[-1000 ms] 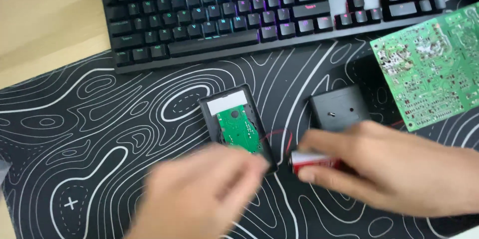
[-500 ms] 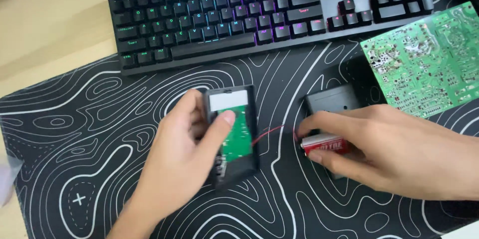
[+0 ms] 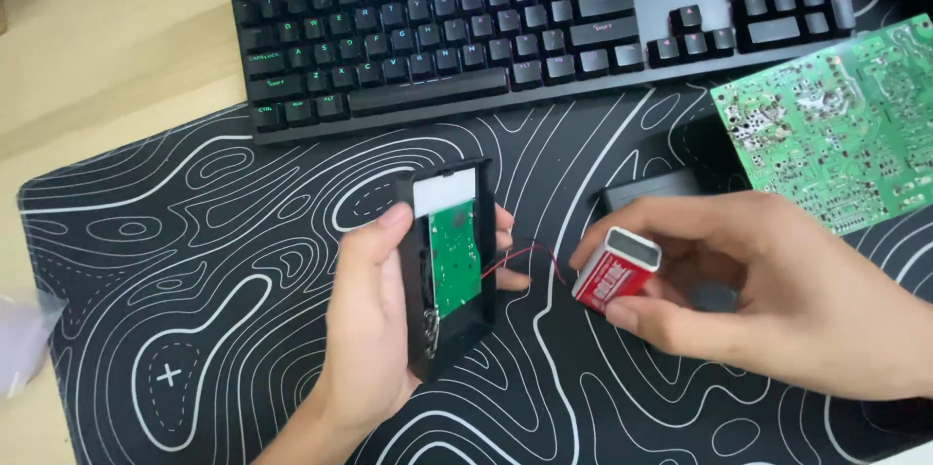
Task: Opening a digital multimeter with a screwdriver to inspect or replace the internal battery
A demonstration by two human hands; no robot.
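Observation:
My left hand [image 3: 374,329] grips an opened black device case [image 3: 449,271] lifted off the mat, with a small green circuit board and a white panel showing inside. My right hand [image 3: 768,290] pinches a red and white rectangular battery [image 3: 614,271] between thumb and fingers, just right of the case. Thin red and black wires [image 3: 520,256] run from the case toward the battery. A black cover piece [image 3: 646,191] lies on the mat, partly hidden behind my right hand.
A black desk mat [image 3: 194,280] with white contour lines covers the wooden desk. A black keyboard [image 3: 535,28] lies along the far side. A large green circuit board [image 3: 836,125] sits at the right. A clear plastic bag [image 3: 24,339] pokes in at the left edge.
My left hand reached in, took the black case and lifted it off the mat. My right hand raised the battery and turned it up, clear of the cover piece.

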